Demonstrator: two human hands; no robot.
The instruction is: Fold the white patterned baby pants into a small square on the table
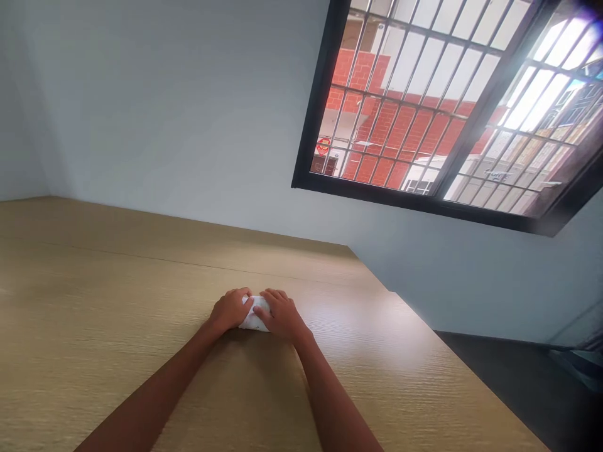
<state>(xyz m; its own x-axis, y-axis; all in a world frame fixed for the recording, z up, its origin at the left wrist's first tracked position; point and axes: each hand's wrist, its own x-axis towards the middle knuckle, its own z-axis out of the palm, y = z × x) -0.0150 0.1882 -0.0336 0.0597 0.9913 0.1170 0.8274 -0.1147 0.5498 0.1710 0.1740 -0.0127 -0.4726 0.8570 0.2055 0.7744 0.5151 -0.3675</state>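
Note:
A small white packet (255, 319) with faint dark marks rests on the wooden tabletop, partly covered by my fingers. Whether it is paper, cloth or a tissue pack I cannot make out. My left hand (230, 309) grips its left end, thumb on top and fingers curled over the far side. From the right, my right hand (279, 313) clasps the other end, its thumb lying across the top. Both thumbs come close together over the packet's middle.
The light wooden table (117, 301) has a seam running across its far part and a stepped right edge. Behind it stands a pale wall (179, 113) with a barred, black-framed window (400, 113). Dark floor (509, 370) shows at the right.

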